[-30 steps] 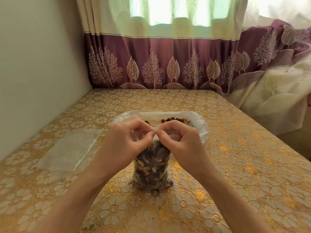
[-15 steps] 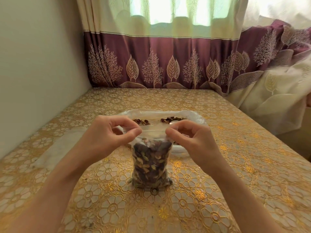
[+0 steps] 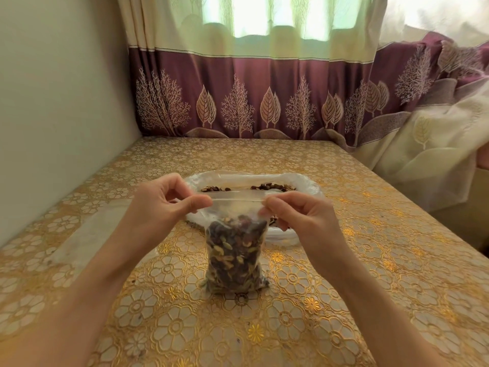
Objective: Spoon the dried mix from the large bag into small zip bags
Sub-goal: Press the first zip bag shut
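A small zip bag (image 3: 236, 254), filled with a dark dried mix of seeds and pieces, is stood upright on the table (image 3: 370, 274) at the centre of the frame. Its clear top strip is stretched flat between two hands. The left corner of the strip is pinched by the left hand (image 3: 161, 207) between thumb and curled forefinger; the right corner is pinched in the same way by the right hand (image 3: 299, 215), its other fingers curled beneath. Both forearms are seen entering from the lower corners of the frame.

Just behind the small bag, slightly above centre, the large bag (image 3: 304, 181) is laid open on the table with its rim rolled down, and more of the dried mix (image 3: 272, 186) is visible inside it. Flat clear plastic bags (image 3: 92, 234) are laid at the left of the frame, partly hidden by the left forearm. The table is covered with a gold floral cloth. A maroon and cream curtain (image 3: 251, 88) with tree and leaf patterns is hung across the upper frame.
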The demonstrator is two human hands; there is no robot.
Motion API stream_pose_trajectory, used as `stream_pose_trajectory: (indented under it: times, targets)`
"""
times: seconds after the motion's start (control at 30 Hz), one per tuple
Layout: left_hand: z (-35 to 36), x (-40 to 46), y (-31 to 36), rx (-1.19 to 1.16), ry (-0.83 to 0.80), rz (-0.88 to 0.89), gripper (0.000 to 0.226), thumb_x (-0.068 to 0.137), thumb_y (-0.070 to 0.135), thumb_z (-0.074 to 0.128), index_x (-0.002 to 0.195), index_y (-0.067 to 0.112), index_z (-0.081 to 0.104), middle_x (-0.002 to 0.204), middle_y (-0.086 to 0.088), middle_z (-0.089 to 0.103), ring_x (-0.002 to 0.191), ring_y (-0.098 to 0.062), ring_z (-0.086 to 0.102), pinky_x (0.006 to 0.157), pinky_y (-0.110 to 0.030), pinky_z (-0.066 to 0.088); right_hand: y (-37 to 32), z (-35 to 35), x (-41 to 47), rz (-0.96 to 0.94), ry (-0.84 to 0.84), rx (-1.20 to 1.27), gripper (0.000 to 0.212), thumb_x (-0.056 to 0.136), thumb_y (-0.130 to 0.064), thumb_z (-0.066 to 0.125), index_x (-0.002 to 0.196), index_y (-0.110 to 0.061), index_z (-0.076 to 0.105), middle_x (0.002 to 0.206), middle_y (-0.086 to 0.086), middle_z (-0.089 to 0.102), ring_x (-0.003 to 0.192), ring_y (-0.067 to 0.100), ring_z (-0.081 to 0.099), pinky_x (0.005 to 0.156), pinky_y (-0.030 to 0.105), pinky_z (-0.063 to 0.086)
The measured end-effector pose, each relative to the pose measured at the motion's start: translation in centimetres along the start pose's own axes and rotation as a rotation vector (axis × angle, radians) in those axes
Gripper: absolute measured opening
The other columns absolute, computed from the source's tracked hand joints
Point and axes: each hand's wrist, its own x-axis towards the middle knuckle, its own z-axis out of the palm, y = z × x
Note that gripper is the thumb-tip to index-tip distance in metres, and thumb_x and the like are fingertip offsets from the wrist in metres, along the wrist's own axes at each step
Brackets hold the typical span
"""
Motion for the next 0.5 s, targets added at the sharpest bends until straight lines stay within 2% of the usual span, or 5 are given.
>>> stream_pose_trajectory:
  times: [0.13,0.2,0.27,0.4,0.5]
  targets:
    - [-0.1,0.0,-0.3,-0.093,-0.262,-0.157,0.079,0.047,0.077,0.065,0.088,0.01,0.058,0.078,0.007,0.072,0.066,-0.009,0.068,0.06,-0.017,0.054,0.5,0.1,0.0,0.036,0.031,0.062,0.021,0.072,-0.031,0.066,0.081,-0.014,0.074,0.07,0.0,0.072,0.061,0.009,0.055,0.056,0.018,0.045]
    - [0.0,-0.3,-0.4,-0.035,-0.504,-0.233,0.054,0.062,0.059,0.072,0.095,0.02,0.058,0.078,0.017,0.071,0.071,-0.001,0.068,0.061,-0.01,0.05,0.7,0.2,0.0,0.046,0.038,0.084,0.022,0.073,-0.03,0.066,0.084,-0.013,0.075,0.072,0.003,0.072,0.065,0.012,0.059,0.058,0.021,0.047]
    - [0.4,-0.5,-0.6,-0.038,-0.621,-0.293,0.029,0.073,0.033,0.072,0.098,0.023,0.058,0.084,0.02,0.071,0.079,0.003,0.067,0.063,-0.007,0.048,0.9,0.2,0.0,0.058,0.046,0.109,0.023,0.073,-0.029,0.067,0.088,-0.013,0.075,0.077,0.004,0.073,0.07,0.012,0.063,0.061,0.023,0.048]
    - [0.7,-0.8,-0.7,-0.131,-0.515,-0.295,0.037,0.063,0.033,0.071,0.097,0.02,0.063,0.09,0.011,0.073,0.082,-0.005,0.069,0.063,-0.015,0.053,1.2,0.3,-0.1,0.104,0.078,0.099,0.048,0.074,-0.037,0.064,0.118,-0.019,0.061,0.099,0.006,0.071,0.082,0.015,0.068,0.067,0.026,0.055]
    - [1.3,-0.8,-0.6,-0.149,-0.367,-0.258,0.044,0.063,0.041,0.07,0.098,0.015,0.066,0.09,0.003,0.074,0.081,-0.012,0.07,0.065,-0.021,0.056,1.5,0.9,-0.6,0.079,0.069,-0.016,0.046,0.073,-0.045,0.064,0.111,-0.022,0.054,0.1,0.004,0.064,0.088,0.016,0.067,0.066,0.025,0.056]
